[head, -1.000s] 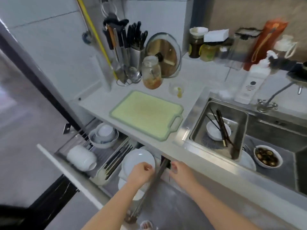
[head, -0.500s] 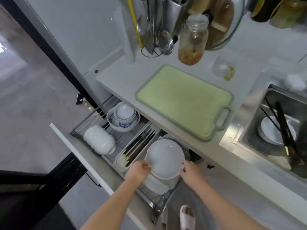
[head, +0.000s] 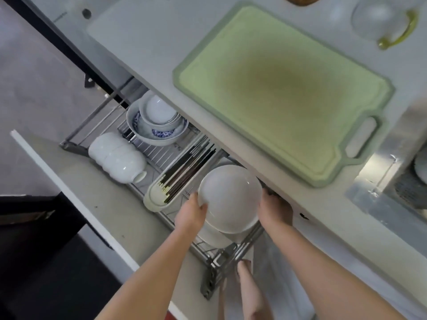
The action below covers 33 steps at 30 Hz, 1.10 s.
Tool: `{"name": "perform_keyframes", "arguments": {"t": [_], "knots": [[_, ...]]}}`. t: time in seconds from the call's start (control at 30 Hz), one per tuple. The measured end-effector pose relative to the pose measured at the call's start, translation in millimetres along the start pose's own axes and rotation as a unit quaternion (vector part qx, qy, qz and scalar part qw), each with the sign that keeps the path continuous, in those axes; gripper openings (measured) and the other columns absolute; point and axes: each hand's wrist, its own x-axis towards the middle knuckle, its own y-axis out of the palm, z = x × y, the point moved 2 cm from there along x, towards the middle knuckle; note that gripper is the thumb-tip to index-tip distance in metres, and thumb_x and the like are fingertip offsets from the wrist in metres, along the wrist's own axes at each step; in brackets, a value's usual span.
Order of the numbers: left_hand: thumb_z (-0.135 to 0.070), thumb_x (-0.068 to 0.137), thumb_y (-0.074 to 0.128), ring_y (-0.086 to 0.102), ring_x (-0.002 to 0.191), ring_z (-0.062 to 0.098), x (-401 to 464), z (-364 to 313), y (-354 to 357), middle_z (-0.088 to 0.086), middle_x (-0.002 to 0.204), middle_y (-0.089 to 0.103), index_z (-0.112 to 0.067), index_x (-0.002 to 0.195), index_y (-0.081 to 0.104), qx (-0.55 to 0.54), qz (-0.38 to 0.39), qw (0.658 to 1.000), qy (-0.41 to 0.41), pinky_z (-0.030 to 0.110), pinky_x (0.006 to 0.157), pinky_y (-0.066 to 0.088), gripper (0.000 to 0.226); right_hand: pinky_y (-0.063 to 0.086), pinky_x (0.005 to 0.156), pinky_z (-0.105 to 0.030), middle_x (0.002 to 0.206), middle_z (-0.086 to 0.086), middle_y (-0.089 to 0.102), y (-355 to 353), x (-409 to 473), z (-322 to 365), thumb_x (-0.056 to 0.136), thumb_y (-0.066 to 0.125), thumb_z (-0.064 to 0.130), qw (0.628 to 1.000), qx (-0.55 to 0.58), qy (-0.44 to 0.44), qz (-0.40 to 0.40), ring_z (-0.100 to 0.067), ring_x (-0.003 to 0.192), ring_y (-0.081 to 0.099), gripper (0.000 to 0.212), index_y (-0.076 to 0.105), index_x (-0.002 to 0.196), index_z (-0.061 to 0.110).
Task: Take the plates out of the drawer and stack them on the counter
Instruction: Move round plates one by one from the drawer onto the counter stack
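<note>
The view has dropped closer over the open drawer (head: 76,144) than it was a second ago. The left hand (head: 190,214) no longer rests on a plate lying in the rack: its grip now curls round the left rim of the top plate (head: 231,197), thumb over the edge, and the right hand (head: 275,210) holds the opposite rim. How far its fingers wrap is hidden behind the plate. The plate looks lifted and tilted off the remaining plates (head: 215,234) beneath it, which suggests the first lift is under way and nothing is stacked above yet.

From the left, the wire rack carries a row of white bowls (head: 116,157) on their side, nested blue-patterned bowls (head: 157,123) and a chopstick tray (head: 180,174). Above, the pale table (head: 143,38) bears a green cutting board (head: 284,88), with a glass cup (head: 383,19) near its far right corner and a steel sink edge (head: 379,181) further right. The floor is grey.
</note>
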Motion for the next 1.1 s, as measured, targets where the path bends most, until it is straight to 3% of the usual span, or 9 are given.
{"name": "perform_keyframes", "arguments": {"t": [0.1, 0.3, 0.5, 0.67, 0.8, 0.9, 1.1], "knots": [[-0.031, 0.097, 0.04, 0.064, 0.075, 0.021, 4.6, 3.8, 0.1, 0.001, 0.09, 0.064, -0.018, 0.128, 0.041, 0.002, -0.003, 1.0, 0.005, 0.03, 0.054, 0.042, 0.033, 0.049, 0.09, -0.041, 0.134, -0.016, 0.054, 4.2, 4.3, -3.1, 0.097, 0.043, 0.019, 0.999, 0.049, 0.022, -0.004, -0.034, 0.119, 0.055, 0.036, 0.043, 0.132, 0.01], [-0.027, 0.097, 0.039, 0.069, 0.082, 0.027, 5.3, 5.9, 0.6, 0.007, 0.095, 0.07, -0.019, 0.123, 0.045, -0.02, -0.005, 1.0, 0.02, 0.044, 0.074, 0.056, 0.028, 0.051, 0.079, -0.038, 0.126, -0.016, 0.057, 14.1, 0.3, 1.4, 0.099, 0.038, 0.014, 0.997, 0.066, 0.029, 0.003, -0.032, 0.11, 0.06, 0.035, 0.039, 0.133, 0.009], [-0.023, 0.096, 0.039, 0.069, 0.077, 0.024, 0.7, 7.0, -3.9, 0.002, 0.092, 0.071, -0.031, 0.133, 0.042, -0.042, -0.004, 0.998, 0.039, 0.038, 0.068, 0.056, 0.038, 0.048, 0.073, -0.036, 0.121, -0.014, 0.059, 14.5, -12.9, 3.8, 0.097, 0.035, 0.006, 0.996, 0.072, 0.051, -0.002, -0.032, 0.105, 0.062, 0.029, 0.041, 0.126, 0.008], [-0.019, 0.093, 0.04, 0.069, 0.082, 0.025, -10.9, 10.2, -23.4, 0.001, 0.092, 0.069, -0.033, 0.129, 0.046, -0.082, -0.002, 0.996, 0.046, 0.046, 0.076, 0.058, 0.039, 0.052, 0.08, -0.04, 0.12, -0.014, 0.061, 2.2, -32.7, 7.4, 0.096, 0.038, 0.013, 0.99, 0.133, 0.052, -0.009, -0.031, 0.105, 0.062, 0.03, 0.043, 0.125, 0.008], [-0.019, 0.088, 0.041, 0.068, 0.069, 0.019, -30.5, 12.7, -43.9, -0.004, 0.079, 0.069, -0.038, 0.119, 0.053, -0.108, 0.002, 0.992, 0.062, 0.043, 0.072, 0.06, 0.038, 0.049, 0.081, -0.039, 0.12, -0.016, 0.062, -11.0, -59.5, 8.4, 0.095, 0.041, 0.009, 0.971, 0.23, 0.039, -0.048, -0.032, 0.109, 0.057, 0.029, 0.045, 0.123, 0.005], [-0.018, 0.088, 0.043, 0.068, 0.08, 0.023, -48.9, 11.9, -55.7, 0.001, 0.088, 0.071, -0.035, 0.118, 0.055, -0.118, 0.0, 0.99, 0.08, 0.046, 0.075, 0.059, 0.036, 0.048, 0.074, -0.035, 0.114, -0.015, 0.064, -23.0, -85.2, 6.1, 0.094, 0.047, 0.008, 0.952, 0.294, 0.03, -0.083, -0.029, 0.103, 0.06, 0.025, 0.049, 0.118, 0.007], [-0.01, 0.088, 0.044, 0.065, 0.076, 0.02, -91.9, 7.5, -72.6, -0.009, 0.076, 0.065, -0.038, 0.1, 0.053, -0.158, 0.003, 0.981, 0.11, 0.045, 0.073, 0.06, 0.032, 0.056, 0.078, -0.043, 0.108, -0.009, 0.061, -36.3, -133.7, -1.0, 0.093, 0.051, 0.011, 0.93, 0.35, 0.022, -0.107, -0.024, 0.093, 0.062, 0.019, 0.049, 0.112, 0.013]]}}
